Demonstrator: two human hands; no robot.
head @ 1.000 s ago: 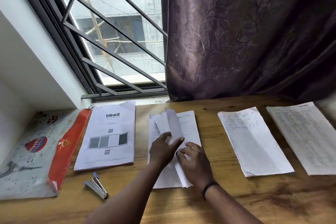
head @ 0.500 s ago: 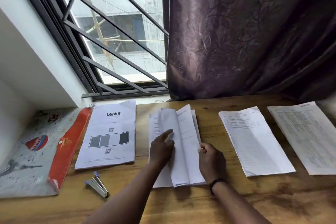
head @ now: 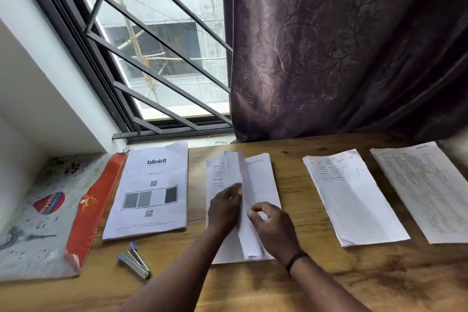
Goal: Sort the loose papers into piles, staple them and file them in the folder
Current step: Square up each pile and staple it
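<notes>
On the wooden table [head: 291, 284], in the middle, lies a pile of white papers [head: 263, 182]. Some sheets in this middle pile stand up on edge, like pages of a book being turned. The left hand [head: 224, 208] rests on the left side of the pile. Its fingers are bent, and the tips touch the raised sheets. I cannot tell if it pinches a sheet or just pushes on it. The right hand [head: 274, 228] lies on the right side of the same pile. Its fingers are curled, with the tips down on the paper near the raised sheets. I cannot tell if it holds a sheet. A dark band [head: 296, 261] goes around the right wrist.

Left of the middle pile is another pile with the word "blinkit" and some grey boxes printed on top [head: 152, 192]. Far to the left lies the folder [head: 50, 213]. It is grey with a red flap along its right edge, and it lies flat and closed. Near the front edge, just in front of the blinkit pile, lies a small stapler [head: 134, 261] with blue tips.

To the right are two more piles of printed paper, one [head: 354, 197] beside the middle pile and one [head: 428, 190] at the far right edge.

Behind the table is a window with dark bars [head: 157, 58] and a purple curtain [head: 342, 46].
</notes>
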